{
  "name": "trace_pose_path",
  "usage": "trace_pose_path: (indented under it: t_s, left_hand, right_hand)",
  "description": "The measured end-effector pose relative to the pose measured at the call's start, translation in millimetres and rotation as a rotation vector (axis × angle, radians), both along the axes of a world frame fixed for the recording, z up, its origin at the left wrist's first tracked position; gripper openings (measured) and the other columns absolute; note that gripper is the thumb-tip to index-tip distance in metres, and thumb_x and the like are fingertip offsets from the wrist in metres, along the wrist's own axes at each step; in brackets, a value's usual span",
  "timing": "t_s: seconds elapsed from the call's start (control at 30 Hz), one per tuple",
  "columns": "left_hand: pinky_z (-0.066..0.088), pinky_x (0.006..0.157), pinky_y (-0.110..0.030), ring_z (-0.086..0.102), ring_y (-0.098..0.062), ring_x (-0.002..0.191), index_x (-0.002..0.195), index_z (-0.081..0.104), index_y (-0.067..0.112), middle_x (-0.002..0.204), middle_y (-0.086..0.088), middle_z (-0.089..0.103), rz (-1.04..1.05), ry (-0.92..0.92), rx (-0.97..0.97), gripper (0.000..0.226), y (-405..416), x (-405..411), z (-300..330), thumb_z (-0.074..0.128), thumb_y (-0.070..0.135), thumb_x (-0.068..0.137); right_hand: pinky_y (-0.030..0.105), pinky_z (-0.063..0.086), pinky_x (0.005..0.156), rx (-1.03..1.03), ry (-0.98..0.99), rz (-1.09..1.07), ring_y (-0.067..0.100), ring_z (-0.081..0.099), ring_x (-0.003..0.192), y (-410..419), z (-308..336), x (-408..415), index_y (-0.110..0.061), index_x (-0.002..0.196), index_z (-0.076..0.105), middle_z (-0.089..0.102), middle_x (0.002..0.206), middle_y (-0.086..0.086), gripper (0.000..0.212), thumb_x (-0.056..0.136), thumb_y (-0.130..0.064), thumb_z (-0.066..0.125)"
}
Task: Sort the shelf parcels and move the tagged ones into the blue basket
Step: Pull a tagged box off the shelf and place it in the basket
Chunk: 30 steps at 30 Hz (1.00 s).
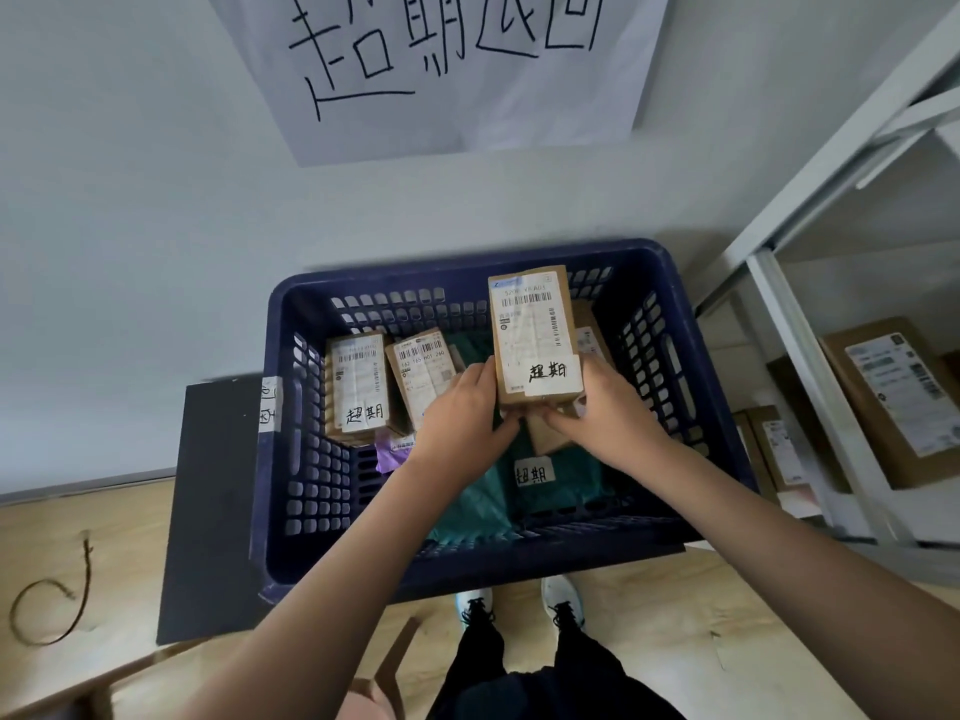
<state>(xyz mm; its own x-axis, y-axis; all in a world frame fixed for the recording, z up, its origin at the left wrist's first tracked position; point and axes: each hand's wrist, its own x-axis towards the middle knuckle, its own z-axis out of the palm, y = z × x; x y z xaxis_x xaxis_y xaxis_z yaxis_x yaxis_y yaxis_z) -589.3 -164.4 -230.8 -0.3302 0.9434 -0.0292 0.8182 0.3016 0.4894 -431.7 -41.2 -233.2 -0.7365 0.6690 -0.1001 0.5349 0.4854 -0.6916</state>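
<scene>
Both hands, left hand [462, 407] and right hand [597, 407], clamp one tagged parcel [535, 335] upright, long axis vertical, above blue basket [670, 324]; two boxed parcels [358, 387] stand inside.

"超期" tags on parcels [535, 337]

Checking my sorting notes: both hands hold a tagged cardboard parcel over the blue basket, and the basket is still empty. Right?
Not quite. The head view shows both hands, left and right, holding the tagged cardboard parcel over the blue basket, but it already holds several parcels, including a tagged box.
</scene>
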Motion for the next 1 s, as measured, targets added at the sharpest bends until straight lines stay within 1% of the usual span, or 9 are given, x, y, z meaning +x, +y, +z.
trace_pose_path:
  t_s: [0.13,0.23,0.3,0.4,0.5,0.6,0.73,0.87,1.0]
  left_hand:
    - [0.050,0.078,-0.028,0.054,-0.016,0.110,0.136,0.043,0.019,0.124,0.003,0.054,0.064,0.019,-0.012,0.052,-23,-18,3,0.059,0.038,0.091]
    - [0.051,0.082,-0.030,0.054,-0.016,0.111,0.136,0.044,0.020,0.125,0.004,0.055,0.099,0.033,-0.017,0.051,-41,-35,5,0.058,0.040,0.091]
    - [0.049,0.076,-0.029,0.054,-0.016,0.107,0.132,0.046,0.020,0.120,0.004,0.055,0.122,0.034,-0.024,0.047,-53,-46,5,0.058,0.039,0.091]
    - [0.048,0.072,-0.029,0.055,-0.017,0.104,0.128,0.048,0.019,0.117,0.003,0.056,0.155,0.053,-0.059,0.048,-67,-59,4,0.057,0.045,0.089]
    - [0.053,0.076,-0.035,0.055,-0.019,0.104,0.126,0.048,0.019,0.120,0.002,0.056,0.131,0.125,-0.167,0.055,-75,-70,2,0.047,0.057,0.087]
    - [0.055,0.079,-0.040,0.055,-0.020,0.107,0.124,0.048,0.018,0.122,0.001,0.056,0.106,0.188,-0.225,0.048,-78,-77,-2,0.052,0.052,0.090]
    - [0.053,0.075,-0.040,0.055,-0.022,0.104,0.121,0.048,0.018,0.119,0.000,0.056,0.124,0.184,-0.242,0.046,-76,-76,-7,0.052,0.052,0.090]
    - [0.053,0.075,-0.043,0.056,-0.023,0.102,0.120,0.048,0.018,0.116,0.000,0.056,0.134,0.179,-0.254,0.044,-75,-70,-11,0.052,0.050,0.092]
    - [0.054,0.071,-0.039,0.056,-0.022,0.103,0.124,0.048,0.017,0.120,0.001,0.056,0.150,0.160,-0.266,0.043,-84,-71,-11,0.055,0.045,0.091]
  right_hand:
    - [0.037,0.055,0.092,-0.030,0.008,0.077,0.010,0.058,0.117,-12,-2,-25,-0.032,0.136,0.049,0.057,0.127,-0.008,0.063,0.080,-0.040,0.077]
    - [0.031,0.053,0.090,-0.004,0.013,0.127,0.011,0.057,0.114,-23,-3,-49,-0.030,0.137,0.048,0.055,0.127,-0.006,0.064,0.081,-0.045,0.075]
    - [0.026,0.052,0.084,0.016,0.007,0.147,0.011,0.058,0.107,-32,-3,-64,-0.029,0.137,0.048,0.055,0.125,-0.005,0.064,0.083,-0.047,0.075]
    - [0.033,0.057,0.079,0.057,-0.055,0.177,0.014,0.062,0.104,-41,-7,-81,-0.029,0.137,0.047,0.055,0.125,-0.005,0.066,0.082,-0.049,0.076]
    - [0.033,0.057,0.070,0.209,-0.171,0.249,0.014,0.063,0.098,-45,-11,-89,-0.029,0.134,0.048,0.057,0.119,-0.005,0.066,0.080,-0.059,0.070]
    - [0.028,0.048,0.061,0.363,-0.299,0.326,0.015,0.061,0.097,-42,-12,-90,-0.026,0.135,0.049,0.055,0.116,-0.004,0.068,0.082,-0.067,0.060]
    - [0.029,0.040,0.060,0.417,-0.358,0.350,0.019,0.060,0.099,-39,-12,-92,-0.021,0.138,0.048,0.055,0.119,0.002,0.069,0.085,-0.065,0.059]
    - [0.029,0.042,0.061,0.419,-0.366,0.343,0.021,0.061,0.099,-40,-14,-89,-0.020,0.138,0.046,0.057,0.119,0.003,0.069,0.085,-0.063,0.060]
    - [0.027,0.040,0.061,0.400,-0.372,0.314,0.018,0.060,0.100,-42,-14,-79,-0.020,0.138,0.047,0.056,0.122,0.000,0.069,0.085,-0.063,0.060]
